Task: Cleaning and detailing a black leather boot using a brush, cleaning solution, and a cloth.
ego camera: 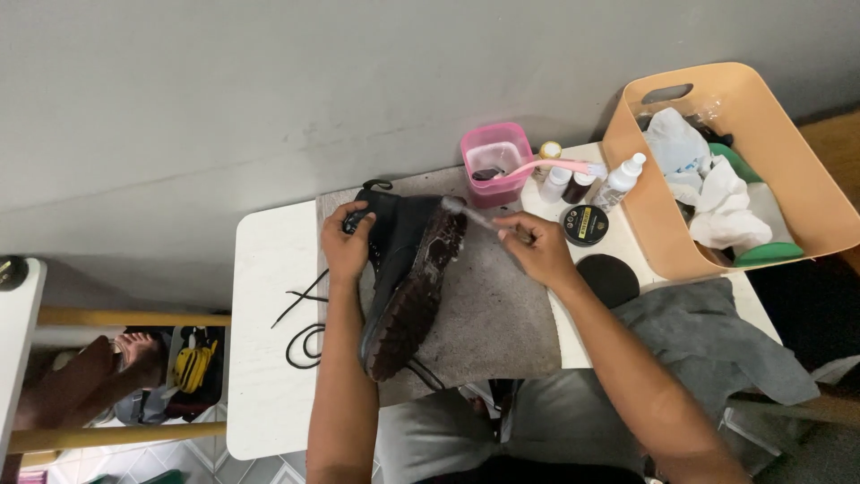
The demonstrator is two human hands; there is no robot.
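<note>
Blk boot (408,269), lugged sole, w/ toothbrush (475,215)

I see a black boot (394,260) w/ dark brown sole – pink cup (495,161), peach-orange bin (806,179), grey cloth (708,336), white table (269,358) – black laces (303,336).
</note>
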